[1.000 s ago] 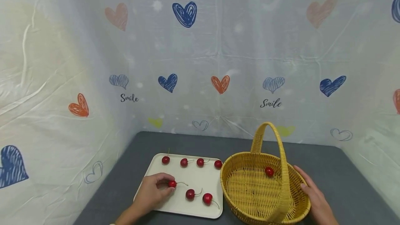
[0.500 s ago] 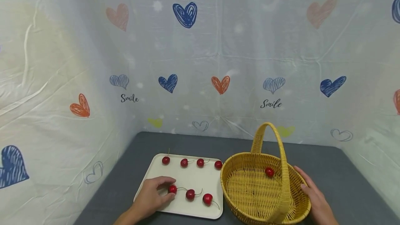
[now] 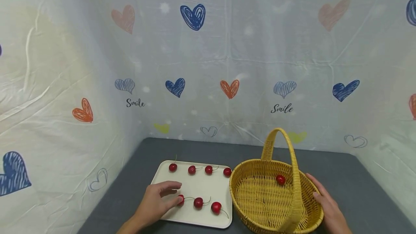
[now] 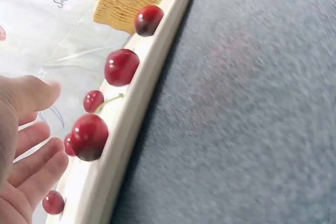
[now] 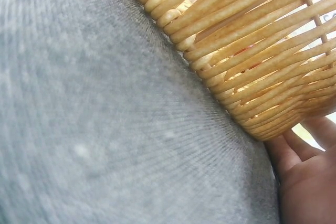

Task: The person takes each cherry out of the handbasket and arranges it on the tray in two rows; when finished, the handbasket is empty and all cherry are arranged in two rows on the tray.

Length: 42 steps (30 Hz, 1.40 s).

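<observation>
My left hand [image 3: 156, 203] is over the left side of a cream tray [image 3: 204, 183], thumb and fingers spread apart. Right by the thumb tip lies a red cherry [image 3: 182, 198], partly covered by it in the head view. The left wrist view shows this cherry [image 4: 89, 137] on the tray near its edge, beyond the fingertips. On the right, my right hand [image 3: 329, 207] holds the side of a yellow wicker basket [image 3: 263, 198], thumb at the rim and fingers along the outside. One cherry [image 3: 280, 180] is in the basket.
Several more cherries with stems lie on the tray: a back row with a cherry [image 3: 192, 170], and a front pair with a cherry [image 3: 216, 208]. The basket's tall handle [image 3: 294, 176] arches over it. A heart-printed curtain [image 3: 208, 64] surrounds the grey table [image 3: 247, 150].
The cherry at my left hand has shifted slightly toward the near edge of the tray and been let go. The left fingers have spread from it. The right hand and basket stay put.
</observation>
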Each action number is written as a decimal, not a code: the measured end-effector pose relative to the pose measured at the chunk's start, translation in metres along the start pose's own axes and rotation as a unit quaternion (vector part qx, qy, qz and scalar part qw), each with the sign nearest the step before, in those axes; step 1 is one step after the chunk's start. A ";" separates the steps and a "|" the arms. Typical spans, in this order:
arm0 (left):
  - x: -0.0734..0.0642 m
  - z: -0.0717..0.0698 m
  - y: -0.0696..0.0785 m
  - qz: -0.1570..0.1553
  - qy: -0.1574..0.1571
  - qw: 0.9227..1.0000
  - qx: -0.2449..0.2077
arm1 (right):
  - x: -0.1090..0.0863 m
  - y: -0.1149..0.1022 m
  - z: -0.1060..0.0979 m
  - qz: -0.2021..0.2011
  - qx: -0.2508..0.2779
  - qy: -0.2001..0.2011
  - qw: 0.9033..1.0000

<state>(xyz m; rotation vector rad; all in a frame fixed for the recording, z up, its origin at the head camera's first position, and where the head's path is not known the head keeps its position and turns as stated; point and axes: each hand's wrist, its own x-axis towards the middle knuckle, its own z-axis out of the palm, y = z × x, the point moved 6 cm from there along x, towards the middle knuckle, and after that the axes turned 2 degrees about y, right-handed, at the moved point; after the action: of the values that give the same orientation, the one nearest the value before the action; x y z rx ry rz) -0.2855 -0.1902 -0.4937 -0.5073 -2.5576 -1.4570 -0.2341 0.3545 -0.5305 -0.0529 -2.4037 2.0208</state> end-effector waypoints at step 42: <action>0.078 0.148 0.150 0.086 -0.212 0.935 -0.269 | -0.001 -0.002 0.002 0.001 0.005 0.001 1.000</action>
<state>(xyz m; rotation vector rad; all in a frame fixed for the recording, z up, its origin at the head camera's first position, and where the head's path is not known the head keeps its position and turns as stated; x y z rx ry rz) -0.2991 0.0236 -0.4263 -1.2069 -2.2688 -2.1759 -0.2332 0.3523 -0.5292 -0.0584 -2.3936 2.0329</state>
